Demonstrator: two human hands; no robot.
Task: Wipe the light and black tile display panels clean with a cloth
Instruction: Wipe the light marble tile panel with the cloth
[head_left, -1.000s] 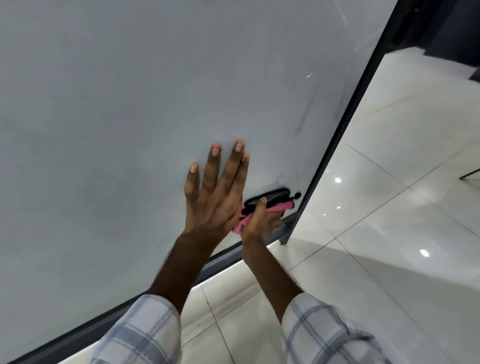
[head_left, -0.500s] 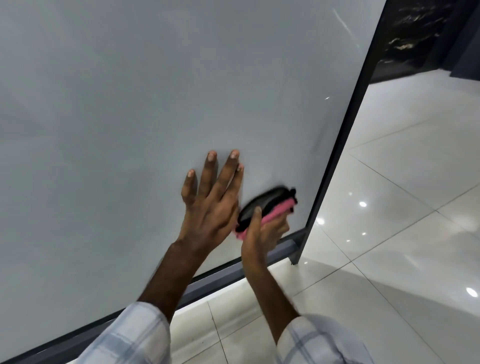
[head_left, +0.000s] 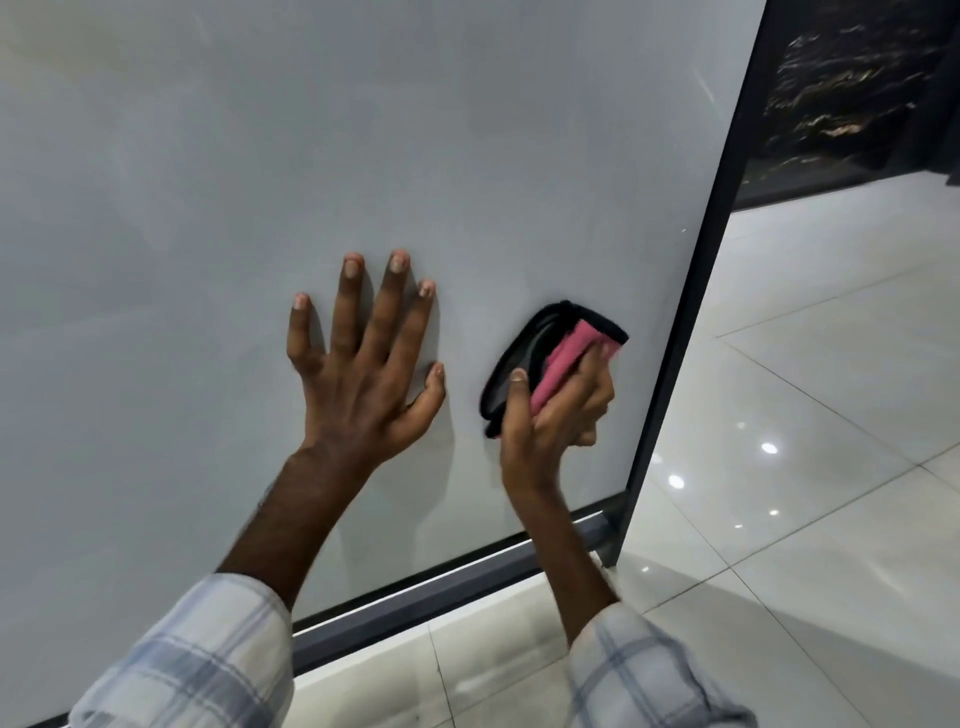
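Against the light panel, we are pressing a cloth close to its dark frame.

We are laying our left hand flat on the panel, fingers straight and spread, farther from the frame. Our right hand is gripping the folded pink and black cloth, thumb curled over it, holding it on the panel between the left hand and the frame's upright. Beyond the frame, the black panel is showing.

Pink/black cloth folded, pressed on light panel, lower right; black panel behind.
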